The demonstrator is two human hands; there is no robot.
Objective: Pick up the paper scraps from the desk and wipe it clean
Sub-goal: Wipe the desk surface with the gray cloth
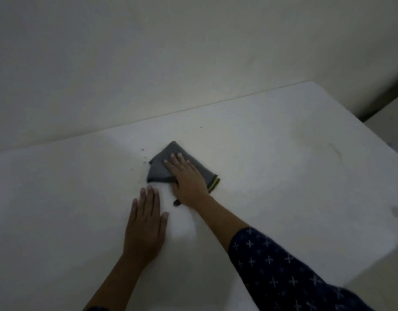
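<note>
My right hand point(189, 180) presses flat, fingers straight, on the folded grey cloth point(162, 169), yellow-hemmed, on the smooth white table point(283, 176). My left hand point(146, 223) lies flat, fingers extended, just beside the cloth. Small specks point(142, 150) lie near its left edge.

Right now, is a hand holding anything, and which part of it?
Nothing is gripped. The right hand presses flat on the middle of the gray cloth, and the left hand lies flat on the desk.
</note>
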